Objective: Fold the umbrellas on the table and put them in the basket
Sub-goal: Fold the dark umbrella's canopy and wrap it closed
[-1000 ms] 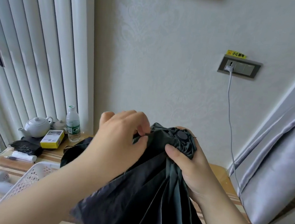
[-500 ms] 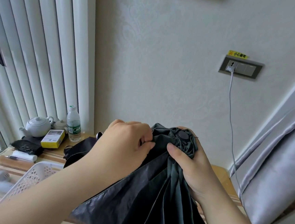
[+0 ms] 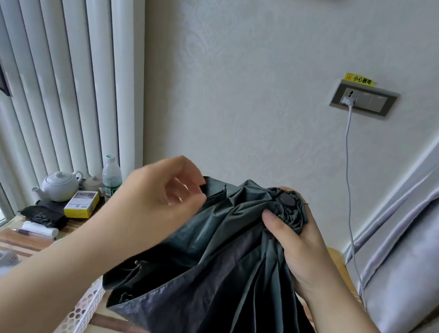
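Dark grey-green canopy fabric of a collapsed umbrella [image 3: 231, 260], held up in the air above the table [image 3: 21, 239], hangs in loose, uneven pleats with one panel billowing open toward the white perforated basket [image 3: 86, 311] below. The right hand [image 3: 302, 242] clenches the bunched crown just under the round black cap [image 3: 286, 200], thumb pressed into the cloth. The left hand [image 3: 162, 198] is curled beside the upper fabric edge; whether its fingertips pinch a fold cannot be told. Judged from this state, good pleating calls for a steady crown, each panel drawn flat in one direction, and ribs aligned before wrapping.
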Demonstrator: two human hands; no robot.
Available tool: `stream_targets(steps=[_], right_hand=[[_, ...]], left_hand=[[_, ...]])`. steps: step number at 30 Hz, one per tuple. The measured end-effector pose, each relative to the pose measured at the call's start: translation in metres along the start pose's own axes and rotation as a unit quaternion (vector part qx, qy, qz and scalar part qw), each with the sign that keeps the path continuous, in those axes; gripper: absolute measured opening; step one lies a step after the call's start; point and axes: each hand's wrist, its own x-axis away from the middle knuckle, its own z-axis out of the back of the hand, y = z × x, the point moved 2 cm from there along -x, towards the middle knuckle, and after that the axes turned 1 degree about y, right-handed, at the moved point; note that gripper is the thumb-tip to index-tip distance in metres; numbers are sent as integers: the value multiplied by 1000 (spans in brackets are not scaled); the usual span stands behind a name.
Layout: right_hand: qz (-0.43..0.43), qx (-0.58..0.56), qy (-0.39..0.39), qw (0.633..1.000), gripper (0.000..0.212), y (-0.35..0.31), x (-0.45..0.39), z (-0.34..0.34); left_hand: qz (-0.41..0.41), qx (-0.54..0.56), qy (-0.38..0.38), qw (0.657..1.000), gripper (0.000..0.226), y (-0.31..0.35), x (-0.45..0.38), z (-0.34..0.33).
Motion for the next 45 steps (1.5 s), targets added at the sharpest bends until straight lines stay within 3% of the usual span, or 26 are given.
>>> stream_targets(steps=[3,7,11,13,14,17,20,23,27,32,38,45], right_hand=[[5,1,-10,1000,28,0,-1,-3],[9,8,-33,999,27,0,0,-7],[9,12,-17,1000,30,0,0,-3],[9,10,-11,1000,28,1,1,1],[11,9,-10,1000,25,0,1,1],[16,11,-8,1000,24,-1,1,4],[17,4,0,1000,32,-1,-3,3],[18,-2,-5,1000,35,1,-6,-2],[12,2,2,1000,37,0,-6,-6],[4,-1,3,1000,35,2,-3,-10],[2,30,-35,999,26,0,1,-15],[7,15,-84,996,31,-4,6,-20]], left_hand=[[15,-112,34,993,14,-3,-10,4],[19,-135,-69,988,10,-6,-21,0],[-13,-132,-50,990,20,2,-26,14],[-4,-153,-112,982,12,4,-19,29],[19,-183,-180,966,13,3,-12,35],[88,-304,-350,882,46,-13,12,39],[122,-342,-410,837,28,-36,25,21],[123,-316,-350,873,28,-38,25,22],[69,-260,-266,926,11,-25,27,35],[49,-195,-173,964,3,-24,23,26],[21,-128,-84,988,26,-4,7,3],[-1,-113,-64,992,16,12,4,-21]])
